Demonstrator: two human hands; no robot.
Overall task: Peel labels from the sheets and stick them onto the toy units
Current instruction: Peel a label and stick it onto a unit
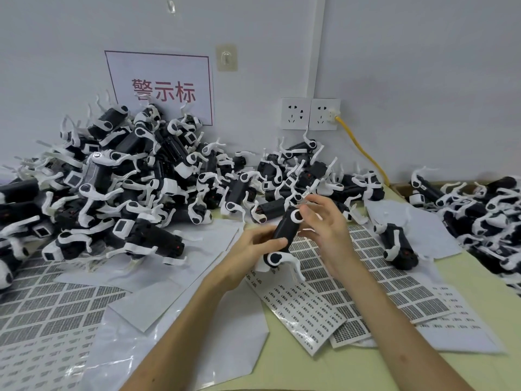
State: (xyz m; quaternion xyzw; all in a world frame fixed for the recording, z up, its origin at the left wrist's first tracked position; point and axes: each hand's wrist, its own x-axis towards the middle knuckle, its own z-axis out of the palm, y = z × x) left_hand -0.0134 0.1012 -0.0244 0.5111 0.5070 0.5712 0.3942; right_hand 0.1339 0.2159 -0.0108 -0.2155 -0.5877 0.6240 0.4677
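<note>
A black toy unit with white legs (284, 232) is held above the table in the middle of the view. My left hand (253, 249) grips its body from the left side. My right hand (324, 221) is at the unit's upper end, fingertips pinching a small white label (306, 195) against it. Label sheets (324, 300) with rows of small printed labels lie on the table under my hands. Another label sheet (50, 306) lies at the left.
A large heap of black-and-white toy units (127, 176) fills the back left of the table. More units (479, 210) pile at the right. One single unit (397, 244) lies right of my hands. Wall sockets (310, 114) with a yellow cable (363, 148) are behind.
</note>
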